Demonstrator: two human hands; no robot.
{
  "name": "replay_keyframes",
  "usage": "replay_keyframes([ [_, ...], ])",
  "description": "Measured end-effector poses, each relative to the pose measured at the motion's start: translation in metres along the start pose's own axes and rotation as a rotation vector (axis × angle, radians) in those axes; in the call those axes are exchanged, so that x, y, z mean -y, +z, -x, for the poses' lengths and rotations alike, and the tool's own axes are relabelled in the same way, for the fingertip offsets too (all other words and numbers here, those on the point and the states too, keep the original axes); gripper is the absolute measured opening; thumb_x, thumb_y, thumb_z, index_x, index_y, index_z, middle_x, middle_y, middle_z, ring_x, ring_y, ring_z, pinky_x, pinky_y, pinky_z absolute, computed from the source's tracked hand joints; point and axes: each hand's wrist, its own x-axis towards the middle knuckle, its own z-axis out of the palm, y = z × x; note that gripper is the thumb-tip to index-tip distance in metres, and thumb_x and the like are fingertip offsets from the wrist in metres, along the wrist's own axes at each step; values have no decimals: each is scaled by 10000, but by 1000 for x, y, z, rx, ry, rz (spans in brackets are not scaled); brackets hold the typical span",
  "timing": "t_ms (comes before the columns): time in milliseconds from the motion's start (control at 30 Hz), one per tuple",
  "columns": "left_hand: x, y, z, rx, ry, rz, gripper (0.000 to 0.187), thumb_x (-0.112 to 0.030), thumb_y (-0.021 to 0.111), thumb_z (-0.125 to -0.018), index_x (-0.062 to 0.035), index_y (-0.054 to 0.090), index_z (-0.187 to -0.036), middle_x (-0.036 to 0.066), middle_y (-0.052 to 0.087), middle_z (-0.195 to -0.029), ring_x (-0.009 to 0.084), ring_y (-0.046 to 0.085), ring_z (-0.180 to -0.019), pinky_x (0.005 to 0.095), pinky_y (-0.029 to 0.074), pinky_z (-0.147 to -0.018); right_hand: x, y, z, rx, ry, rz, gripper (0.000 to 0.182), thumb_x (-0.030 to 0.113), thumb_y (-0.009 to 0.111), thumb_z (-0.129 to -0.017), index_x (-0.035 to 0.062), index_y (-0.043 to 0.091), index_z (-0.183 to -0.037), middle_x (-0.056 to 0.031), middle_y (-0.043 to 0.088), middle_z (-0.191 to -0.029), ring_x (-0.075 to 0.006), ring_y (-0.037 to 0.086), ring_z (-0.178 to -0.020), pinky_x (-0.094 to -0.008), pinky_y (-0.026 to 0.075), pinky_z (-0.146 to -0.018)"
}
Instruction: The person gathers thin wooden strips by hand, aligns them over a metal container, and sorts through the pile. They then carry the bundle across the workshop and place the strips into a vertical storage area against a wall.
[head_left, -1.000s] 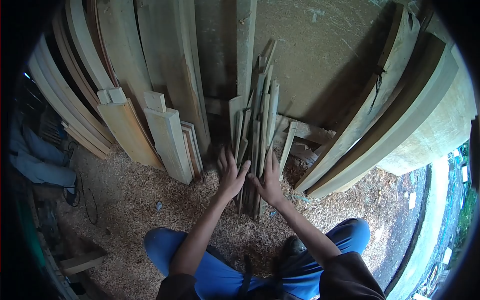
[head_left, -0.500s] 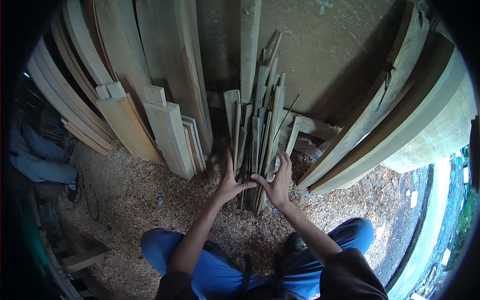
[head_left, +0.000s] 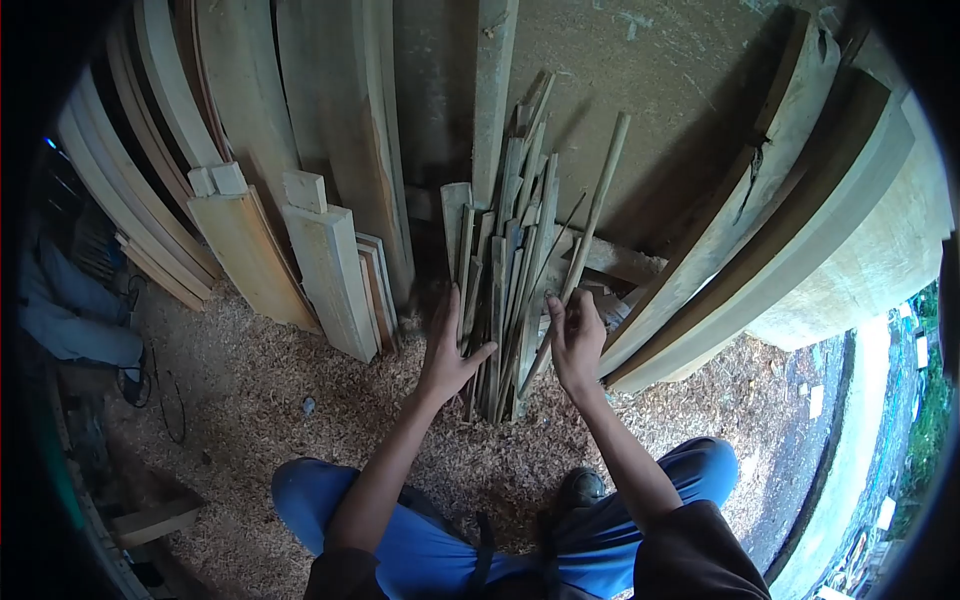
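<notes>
A bundle of thin wooden strips (head_left: 500, 270) stands on end, leaning toward the wall in front of me. My left hand (head_left: 447, 360) rests along the bundle's left side, fingers stretched up and thumb apart, gripping nothing. At the right side, my right hand (head_left: 578, 345) has its fingers curled around a long thin wooden stick (head_left: 602, 190). That stick tilts away from the rest, its top to the right and its lower end beside the bundle's foot. Part of the grip is hidden by the back of the hand.
Wide boards (head_left: 335, 130) and shorter timber pieces (head_left: 330, 280) lean at the left. Large curved-looking planks (head_left: 740, 230) lean at the right. Wood shavings (head_left: 420, 450) cover the floor. Another person's trouser leg (head_left: 80, 320) and a dark cable (head_left: 180, 400) show at far left.
My right hand has closed from a spread shape and moved slightly right. A long stick now stands out from the bundle, tilted right. My left hand has shifted slightly left, still open.
</notes>
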Motion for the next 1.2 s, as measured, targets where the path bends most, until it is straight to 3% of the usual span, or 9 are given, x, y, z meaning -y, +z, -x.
replay_keyframes([
  [33, 0, 0, 0, -2, 6, -1, 1192, -284, 882, -850, -89, 64, -1695, 247, 125, -1732, 397, 117, -1614, 526, 160, -1306, -9, 4, 0, -4, -5, -1, 281, 248, 708, -1031, -17, 640, -1095, -113, 618, -808, -159, 526, -639, -336, 453, -583],
  [133, -6, -1, -2, -9, 45, -36, 1199, -314, 876, -861, -104, 44, -1698, 252, 107, -1735, 399, 120, -1613, 522, 163, -1305, -21, 10, 12, 25, -56, 40, 325, 182, 700, -1010, -9, 635, -1264, -251, 690, -1021, -415, 684, -883, -461, 553, -772],
  [233, -10, 0, -6, -54, -26, 106, 1246, -377, 873, -860, -80, -6, -1691, 285, 102, -1727, 399, 154, -1607, 521, 191, -1296, -23, 18, 14, 30, -135, 1, 338, 174, 696, -1012, -10, 629, -1287, -236, 675, -1038, -403, 673, -882, -451, 550, -778],
  [300, -12, -3, -9, -31, -22, 102, 1238, -374, 873, -861, -70, 5, -1689, 286, 123, -1723, 397, 172, -1603, 514, 200, -1294, -22, 19, 18, 28, -193, 15, 397, 209, 689, -1028, -37, 615, -1331, -175, 637, -969, -266, 616, -770, -387, 515, -723],
  [533, -6, -8, -12, -20, -41, 139, 1206, -355, 880, -859, -50, 55, -1685, 288, 195, -1697, 394, 262, -1570, 495, 244, -1281, -21, 21, 33, 148, -104, -14, 498, 117, 713, -995, 17, 537, -1450, -154, 596, -1026, -239, 608, -761, -380, 523, -713],
  [800, 8, 1, -7, -26, -196, 227, 1239, -272, 905, -840, -63, 2, -1661, 298, 226, -1629, 406, 293, -1526, 530, 272, -1257, -17, 20, 29, 188, -51, 11, 653, 210, 697, -1012, 72, 381, -1566, -236, 501, -1362, -414, 605, -1169, -442, 579, -868],
  [867, 5, 2, -1, -60, -111, 410, 1182, -223, 891, -857, -57, 26, -1644, 283, 298, -1561, 388, 347, -1484, 517, 313, -1236, -14, 23, 29, 156, -60, 0, 620, 206, 669, -1026, 67, 389, -1562, -238, 502, -1364, -432, 585, -1222, -483, 528, -986],
  [1067, 45, 5, 9, -94, -202, 359, 826, -268, 757, -983, -4, 266, -1592, 236, 409, -1445, 380, 472, -1374, 472, 428, -1134, -22, 37, 31, 118, -138, 50, 594, 209, 628, -1047, 37, 387, -1562, -255, 488, -1389, -437, 573, -1240, -477, 503, -1018],
  [1200, 32, -6, 8, -110, -85, 78, 692, -193, 754, -983, 1, 351, -1511, 207, 513, -1345, 333, 526, -1319, 456, 448, -1099, -21, 39, 33, 117, -130, 47, 549, 161, 612, -1049, -3, 405, -1530, -265, 454, -1458, -465, 553, -1294, -485, 503, -1055],
])
